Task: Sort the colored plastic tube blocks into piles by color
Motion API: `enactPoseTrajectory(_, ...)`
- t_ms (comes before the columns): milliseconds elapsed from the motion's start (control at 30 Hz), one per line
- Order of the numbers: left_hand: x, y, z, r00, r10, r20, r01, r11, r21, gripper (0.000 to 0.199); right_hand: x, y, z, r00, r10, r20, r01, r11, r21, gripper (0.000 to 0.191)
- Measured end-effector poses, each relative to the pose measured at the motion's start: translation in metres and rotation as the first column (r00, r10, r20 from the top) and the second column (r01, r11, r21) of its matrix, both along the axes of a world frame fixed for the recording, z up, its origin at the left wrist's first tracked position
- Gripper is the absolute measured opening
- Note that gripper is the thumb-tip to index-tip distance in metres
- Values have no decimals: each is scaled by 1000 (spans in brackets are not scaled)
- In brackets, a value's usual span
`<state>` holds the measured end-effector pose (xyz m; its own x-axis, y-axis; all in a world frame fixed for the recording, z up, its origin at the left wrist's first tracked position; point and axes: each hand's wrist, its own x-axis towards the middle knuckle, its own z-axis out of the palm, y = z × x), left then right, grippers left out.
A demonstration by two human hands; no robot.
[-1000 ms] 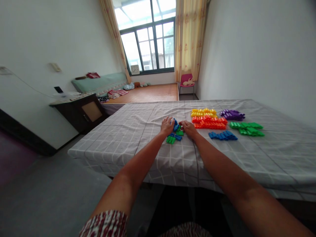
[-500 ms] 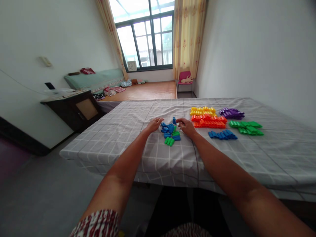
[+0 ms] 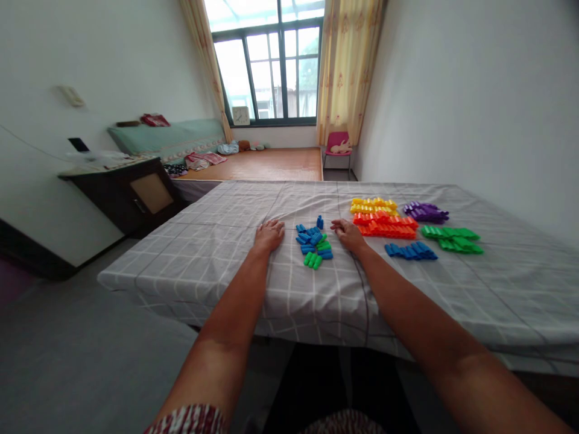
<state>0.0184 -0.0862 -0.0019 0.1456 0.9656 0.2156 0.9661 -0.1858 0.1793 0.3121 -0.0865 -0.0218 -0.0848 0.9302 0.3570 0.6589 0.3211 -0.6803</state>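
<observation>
On the grey checked cloth, my left hand [image 3: 270, 234] lies with its fingers spread, left of a small pile of blue pieces [image 3: 310, 236] and green pieces [image 3: 313, 260]. A separate blue piece [image 3: 319, 222] stands at the back of the pile. My right hand [image 3: 346, 232] rests to the right of the pile, fingers partly curled and apart, nothing visible in them. Beyond it are rows of yellow pieces [image 3: 374, 206], orange pieces [image 3: 384, 225], purple pieces [image 3: 426, 212], green pieces [image 3: 452, 239] and blue pieces [image 3: 411, 251].
The pieces lie on a table with a checked cloth [image 3: 181, 259]. Behind it are a low bed [image 3: 280, 164] and a pink chair [image 3: 338, 141] by the window. A dark cabinet [image 3: 145, 193] stands at the left.
My left hand has moved left, away from the pile, and now lies flat. My right hand has drawn slightly away from the standing blue piece. The view has shifted a little.
</observation>
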Motion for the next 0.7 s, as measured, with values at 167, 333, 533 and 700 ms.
enactPoseTrajectory(167,1,-2,0,1000,0,20,-1,1000,23,41,-14,-6,5,980,77,185,-109,979,171,45)
enactPoseTrajectory(333,0,-2,0,999,-6,32,4,999,52,37,-20,-6,8,988,103,116,-113,990,82,26)
enactPoseTrajectory(533,-2,0,-1,998,-3,65,-1,998,66,37,4,-11,15,994,-110,27,112,991,-73,27)
enactPoseTrajectory(700,-1,0,-1,997,5,75,-10,997,70,36,15,-15,23,950,-256,177,250,967,57,28)
